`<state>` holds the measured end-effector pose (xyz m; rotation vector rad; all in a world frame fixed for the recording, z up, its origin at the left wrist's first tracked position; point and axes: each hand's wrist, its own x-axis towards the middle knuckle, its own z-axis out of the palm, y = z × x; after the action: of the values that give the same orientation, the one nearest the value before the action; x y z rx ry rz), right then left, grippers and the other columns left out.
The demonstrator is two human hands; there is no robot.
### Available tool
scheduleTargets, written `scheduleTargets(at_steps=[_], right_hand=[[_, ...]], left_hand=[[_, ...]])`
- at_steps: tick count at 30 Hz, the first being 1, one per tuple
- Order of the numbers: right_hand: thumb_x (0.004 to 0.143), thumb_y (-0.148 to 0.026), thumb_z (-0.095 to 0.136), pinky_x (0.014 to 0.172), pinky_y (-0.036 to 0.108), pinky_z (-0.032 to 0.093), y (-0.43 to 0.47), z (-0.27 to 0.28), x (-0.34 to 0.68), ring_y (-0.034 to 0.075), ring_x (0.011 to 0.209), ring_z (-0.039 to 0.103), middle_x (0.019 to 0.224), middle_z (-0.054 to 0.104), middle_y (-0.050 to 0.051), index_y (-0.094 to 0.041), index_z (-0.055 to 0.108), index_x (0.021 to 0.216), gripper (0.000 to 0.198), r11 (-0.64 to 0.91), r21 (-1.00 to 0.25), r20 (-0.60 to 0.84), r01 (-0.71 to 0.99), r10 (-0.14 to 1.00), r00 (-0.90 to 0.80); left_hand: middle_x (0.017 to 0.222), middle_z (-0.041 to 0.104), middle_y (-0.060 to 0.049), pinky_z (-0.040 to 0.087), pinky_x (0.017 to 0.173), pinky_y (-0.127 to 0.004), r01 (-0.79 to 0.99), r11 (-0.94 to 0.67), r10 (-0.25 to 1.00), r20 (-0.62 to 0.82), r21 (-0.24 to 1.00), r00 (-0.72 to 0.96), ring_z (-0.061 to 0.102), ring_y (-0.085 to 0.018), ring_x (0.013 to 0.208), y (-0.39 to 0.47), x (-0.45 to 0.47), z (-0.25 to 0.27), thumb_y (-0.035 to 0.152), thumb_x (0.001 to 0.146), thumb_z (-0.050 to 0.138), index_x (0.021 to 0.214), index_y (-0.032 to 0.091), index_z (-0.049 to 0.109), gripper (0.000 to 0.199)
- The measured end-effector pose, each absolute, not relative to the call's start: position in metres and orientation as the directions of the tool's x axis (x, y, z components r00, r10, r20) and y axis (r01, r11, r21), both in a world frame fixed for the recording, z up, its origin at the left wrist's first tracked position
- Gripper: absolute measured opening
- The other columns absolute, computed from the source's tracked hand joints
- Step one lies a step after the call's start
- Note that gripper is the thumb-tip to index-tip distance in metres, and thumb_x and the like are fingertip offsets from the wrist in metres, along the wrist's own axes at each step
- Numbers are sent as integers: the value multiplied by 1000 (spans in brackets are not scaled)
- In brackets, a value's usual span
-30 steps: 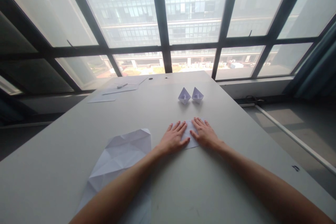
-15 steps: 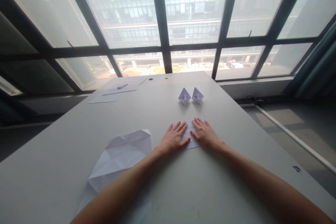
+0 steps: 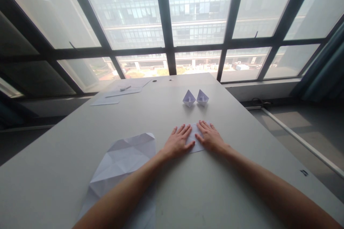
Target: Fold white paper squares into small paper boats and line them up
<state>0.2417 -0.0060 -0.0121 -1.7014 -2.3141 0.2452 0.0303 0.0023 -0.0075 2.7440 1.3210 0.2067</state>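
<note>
A small piece of white paper [image 3: 196, 145] lies flat on the white table, largely covered by my two hands. My left hand [image 3: 178, 141] rests palm down on its left part, fingers stretched out. On its right part lies my right hand [image 3: 210, 136], flat with the fingers spread. Just beyond my fingertips stand two folded paper boats [image 3: 189, 99], side by side. A large creased sheet of white paper [image 3: 122, 161] lies to the left, partly hidden under my left forearm.
Several flat sheets of paper [image 3: 106, 100] lie at the table's far left, with a small white object [image 3: 125, 88] on them. The white table [image 3: 231, 193] reaches toward tall framed windows. A dark mark [image 3: 304, 173] is near its right edge.
</note>
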Motion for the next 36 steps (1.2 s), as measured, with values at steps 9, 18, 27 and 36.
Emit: scheduleTargets(at_steps=[9, 18, 27, 36], right_hand=[[98, -49, 35, 120, 44, 8, -7, -11, 241, 23, 149, 18, 161, 23, 12, -13, 31, 153, 65, 296, -285, 93, 911, 955, -281], [98, -49, 35, 120, 44, 9, -7, -9, 241, 23, 149, 18, 161, 24, 12, -14, 31, 153, 65, 292, -289, 85, 912, 957, -279], [98, -48, 36, 120, 44, 9, -7, -9, 241, 23, 149, 19, 161, 25, 12, -12, 32, 152, 65, 301, -288, 94, 909, 954, -286], [98, -48, 36, 120, 43, 9, -6, -12, 241, 23, 148, 20, 160, 26, 12, -13, 33, 152, 65, 305, -285, 113, 909, 952, -284]], left_hand=[[161, 24, -5, 13, 121, -48, 769, -625, 781, 83, 134, 620, 18, -25, 150, 3, 30, -8, 63, 97, 30, 156, 22, 24, 72], [162, 24, -4, 14, 121, -47, 771, -622, 783, 76, 135, 618, 18, -26, 150, 2, 31, -6, 62, 97, 31, 156, 23, 24, 71], [162, 24, -4, 12, 121, -46, 772, -621, 784, 82, 133, 616, 18, -25, 150, 2, 30, -7, 63, 96, 30, 155, 23, 25, 71], [162, 23, -3, 13, 121, -46, 770, -624, 781, 84, 133, 619, 17, -24, 150, 2, 30, -7, 63, 97, 29, 155, 23, 25, 71]])
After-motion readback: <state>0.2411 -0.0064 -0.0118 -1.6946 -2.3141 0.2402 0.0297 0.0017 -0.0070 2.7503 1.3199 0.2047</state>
